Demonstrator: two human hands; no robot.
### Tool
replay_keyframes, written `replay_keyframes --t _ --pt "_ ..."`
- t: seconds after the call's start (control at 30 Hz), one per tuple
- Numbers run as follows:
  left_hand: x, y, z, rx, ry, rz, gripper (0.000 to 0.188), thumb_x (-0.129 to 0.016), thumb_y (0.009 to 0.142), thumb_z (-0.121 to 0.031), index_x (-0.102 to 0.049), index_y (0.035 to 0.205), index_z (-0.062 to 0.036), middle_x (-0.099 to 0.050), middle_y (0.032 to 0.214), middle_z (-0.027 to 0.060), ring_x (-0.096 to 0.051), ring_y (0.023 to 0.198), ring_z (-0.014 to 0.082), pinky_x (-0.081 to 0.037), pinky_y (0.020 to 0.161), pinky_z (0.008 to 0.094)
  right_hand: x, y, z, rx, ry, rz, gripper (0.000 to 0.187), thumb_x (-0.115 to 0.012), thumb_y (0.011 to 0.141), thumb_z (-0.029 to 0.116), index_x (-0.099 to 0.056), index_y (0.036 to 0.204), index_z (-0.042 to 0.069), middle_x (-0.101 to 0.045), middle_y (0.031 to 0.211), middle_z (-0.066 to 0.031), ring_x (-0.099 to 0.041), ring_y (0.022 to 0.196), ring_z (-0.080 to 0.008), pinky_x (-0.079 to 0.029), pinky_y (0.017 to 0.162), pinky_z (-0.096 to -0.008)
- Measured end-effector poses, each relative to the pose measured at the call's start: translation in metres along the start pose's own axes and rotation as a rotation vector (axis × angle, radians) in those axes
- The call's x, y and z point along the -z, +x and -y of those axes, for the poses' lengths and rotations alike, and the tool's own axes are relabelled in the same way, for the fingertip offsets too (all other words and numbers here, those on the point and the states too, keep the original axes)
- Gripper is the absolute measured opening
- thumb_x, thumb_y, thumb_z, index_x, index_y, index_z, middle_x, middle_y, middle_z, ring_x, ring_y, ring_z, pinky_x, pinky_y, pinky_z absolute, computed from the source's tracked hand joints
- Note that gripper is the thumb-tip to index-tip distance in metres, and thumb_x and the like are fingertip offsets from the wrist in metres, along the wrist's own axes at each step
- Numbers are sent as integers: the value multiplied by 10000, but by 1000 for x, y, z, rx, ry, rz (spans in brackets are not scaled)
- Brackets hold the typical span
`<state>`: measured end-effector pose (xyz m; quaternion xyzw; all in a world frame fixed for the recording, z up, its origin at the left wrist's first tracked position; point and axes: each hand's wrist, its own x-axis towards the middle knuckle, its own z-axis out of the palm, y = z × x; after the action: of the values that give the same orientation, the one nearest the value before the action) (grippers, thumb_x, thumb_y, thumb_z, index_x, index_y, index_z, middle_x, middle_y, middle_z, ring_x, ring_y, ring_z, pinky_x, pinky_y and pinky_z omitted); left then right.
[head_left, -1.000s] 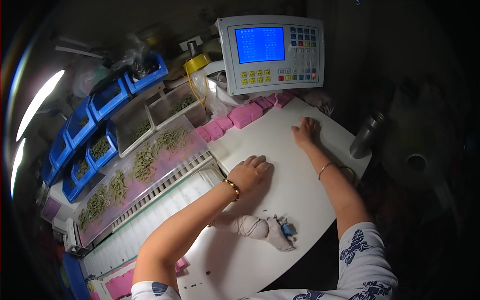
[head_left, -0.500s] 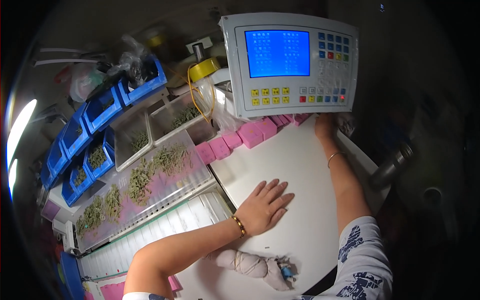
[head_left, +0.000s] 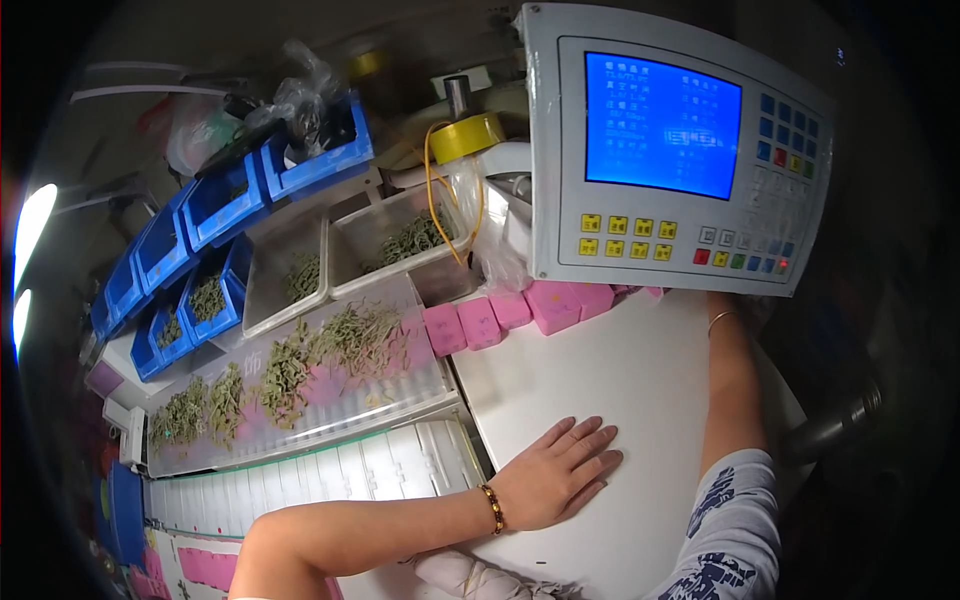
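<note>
A cluttered workstation: I see a white desk (head_left: 640, 380) under a grey control panel (head_left: 680, 160) with a blue screen. My left hand (head_left: 560, 475) lies flat on the desk, fingers spread wide, holding nothing, a beaded bracelet (head_left: 490, 508) at its wrist. My right hand is hidden behind the panel at one o'clock, so I cannot tell its state. Pink foam blocks (head_left: 500, 315) sit at eleven o'clock from the left hand; trays of green pieces (head_left: 320, 350) lie at ten. I judge the right hand is reaching under the panel; the next move needs steady bracing.
</note>
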<state>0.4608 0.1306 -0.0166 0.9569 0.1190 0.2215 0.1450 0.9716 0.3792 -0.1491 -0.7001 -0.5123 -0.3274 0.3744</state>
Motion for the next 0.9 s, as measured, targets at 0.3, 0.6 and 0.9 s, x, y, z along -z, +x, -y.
replay_keyframes --t 0.3,0.6,0.9 --pt "-1 2 1 -9 -13 -3 399 -580 892 -210 -524 1253 -49 -485 1343 149 -452 1254 331 -365 1054 464 11 -1 -4 2 118 95 479 -550 873 289 -517 1300 73 -522 1317 -171 -473 1213 -369 -392 1006 -461" --pt "-2 1 0 -18 -18 -36 377 -587 880 -214 -536 1214 -46 -503 1310 151 -463 1235 320 -369 1043 454 58 17 76 5 174 173 480 -557 868 299 -524 1300 92 -537 1305 -159 -496 1189 -363 -407 991 -459" --pt "-2 -2 1 -43 9 -70 360 -596 867 -206 -551 1187 -48 -524 1282 152 -472 1219 320 -375 1035 450 117 -4 136 -23 221 246 482 -563 862 308 -531 1300 110 -552 1294 -146 -518 1165 -357 -422 976 -457"
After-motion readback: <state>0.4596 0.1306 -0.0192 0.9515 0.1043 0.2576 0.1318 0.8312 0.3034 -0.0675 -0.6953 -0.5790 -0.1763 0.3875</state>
